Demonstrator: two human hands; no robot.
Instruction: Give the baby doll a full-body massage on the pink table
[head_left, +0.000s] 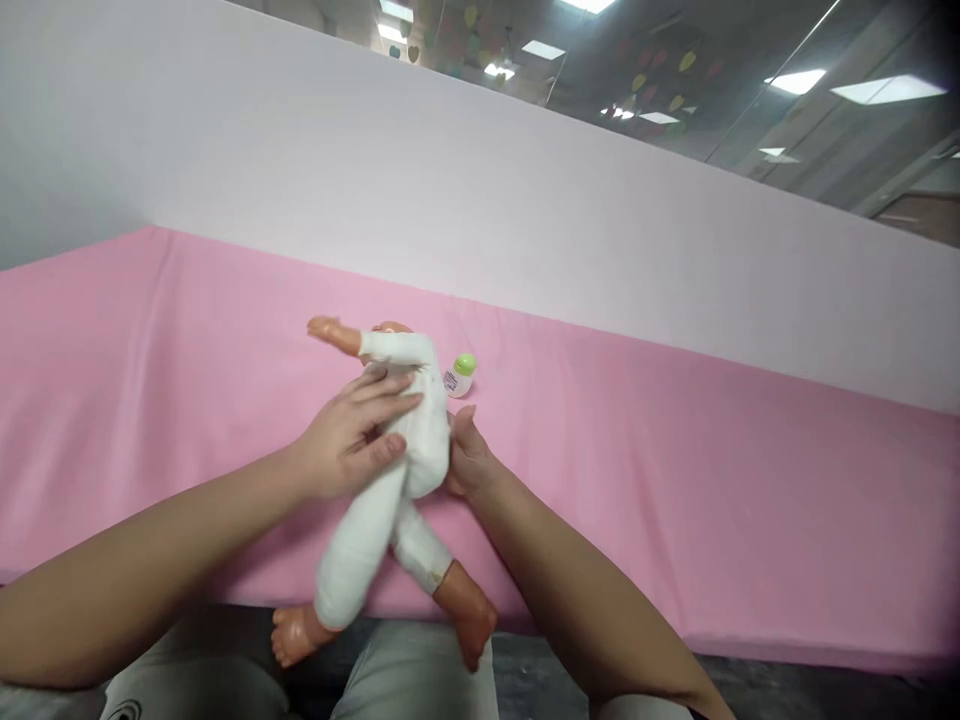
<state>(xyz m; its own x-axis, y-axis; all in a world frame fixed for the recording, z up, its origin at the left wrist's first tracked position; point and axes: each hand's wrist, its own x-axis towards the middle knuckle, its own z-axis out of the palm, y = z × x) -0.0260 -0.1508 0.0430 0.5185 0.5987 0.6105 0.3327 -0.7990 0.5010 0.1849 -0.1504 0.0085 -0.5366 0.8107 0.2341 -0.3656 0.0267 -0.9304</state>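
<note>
A baby doll point(420, 420) in a white one-piece suit lies on the pink sheet point(675, 450), head away from me, bare feet hanging over the near edge. My left hand point(352, 435) rests flat on the doll's torso, fingers spread. My right hand point(466, 455) presses against the doll's right side at the hip, partly hidden behind the body. One doll arm point(337, 334) sticks out to the left. The doll's head is mostly hidden behind its shoulder.
A small white bottle with a green cap point(459, 375) lies on the sheet just right of the doll's shoulder. A pale partition wall point(450, 180) runs along the far side of the pink surface. My knees in grey trousers point(405, 680) are below the edge.
</note>
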